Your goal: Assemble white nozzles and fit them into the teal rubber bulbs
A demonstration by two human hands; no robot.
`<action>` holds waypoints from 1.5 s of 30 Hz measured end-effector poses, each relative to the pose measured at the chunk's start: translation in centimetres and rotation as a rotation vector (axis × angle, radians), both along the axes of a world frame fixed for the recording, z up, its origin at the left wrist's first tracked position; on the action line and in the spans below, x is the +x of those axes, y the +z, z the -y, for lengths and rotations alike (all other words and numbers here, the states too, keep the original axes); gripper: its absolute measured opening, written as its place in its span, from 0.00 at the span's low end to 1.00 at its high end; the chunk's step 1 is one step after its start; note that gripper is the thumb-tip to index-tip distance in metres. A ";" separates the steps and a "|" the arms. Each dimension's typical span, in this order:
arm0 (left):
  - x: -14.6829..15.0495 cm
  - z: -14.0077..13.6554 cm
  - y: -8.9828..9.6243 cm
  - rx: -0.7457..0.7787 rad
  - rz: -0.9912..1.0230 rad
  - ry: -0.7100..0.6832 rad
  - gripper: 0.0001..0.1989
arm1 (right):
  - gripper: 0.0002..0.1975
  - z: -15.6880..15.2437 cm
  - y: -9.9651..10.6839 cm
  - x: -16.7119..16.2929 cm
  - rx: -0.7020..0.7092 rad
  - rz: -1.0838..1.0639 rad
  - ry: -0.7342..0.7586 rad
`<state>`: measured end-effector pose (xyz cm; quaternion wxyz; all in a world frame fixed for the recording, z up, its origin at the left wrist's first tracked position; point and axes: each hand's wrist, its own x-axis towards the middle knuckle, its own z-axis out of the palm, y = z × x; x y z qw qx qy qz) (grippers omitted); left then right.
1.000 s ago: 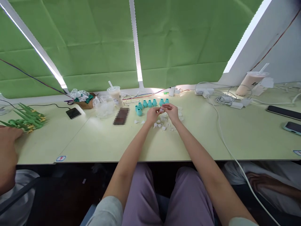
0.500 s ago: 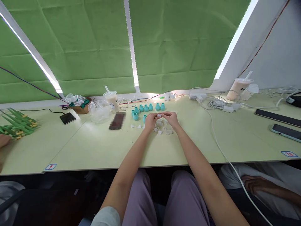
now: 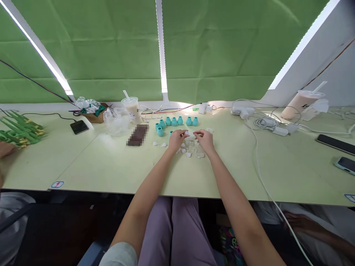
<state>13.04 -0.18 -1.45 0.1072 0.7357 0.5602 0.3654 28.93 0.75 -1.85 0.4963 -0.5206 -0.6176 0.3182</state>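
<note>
My left hand (image 3: 176,140) is closed in a pinch on a small white piece (image 3: 186,133), too small to identify further. Just to its right, my right hand (image 3: 205,140) has thumb and fingertips together; anything between them is too small to make out. Below and between both hands lies a scatter of small white and clear pieces (image 3: 189,154). Several little turquoise vases (image 3: 180,120) stand upright in a curved row behind and to the left. One more vase (image 3: 171,133) is partly hidden by my left hand. Loose white pieces (image 3: 164,145) lie left of it.
Left of the vases are a dark blurred rectangle (image 3: 138,135), a plastic bag (image 3: 116,122), a drink cup (image 3: 132,110) and a cardboard box (image 3: 97,116). Cables and chargers (image 3: 267,122) lie right, with a white cord (image 3: 257,166) crossing the table edge. Another person's hand (image 3: 7,149) is far left.
My hands have moved slightly apart; the right fingertips have come away from the white piece, which stays with my left hand. The camera view has shifted.
</note>
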 end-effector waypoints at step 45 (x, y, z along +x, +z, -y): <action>0.9 0.5 -1.7 0.073 -0.268 0.016 0.12 | 0.18 1.1 2.1 4.9 -0.150 0.441 0.451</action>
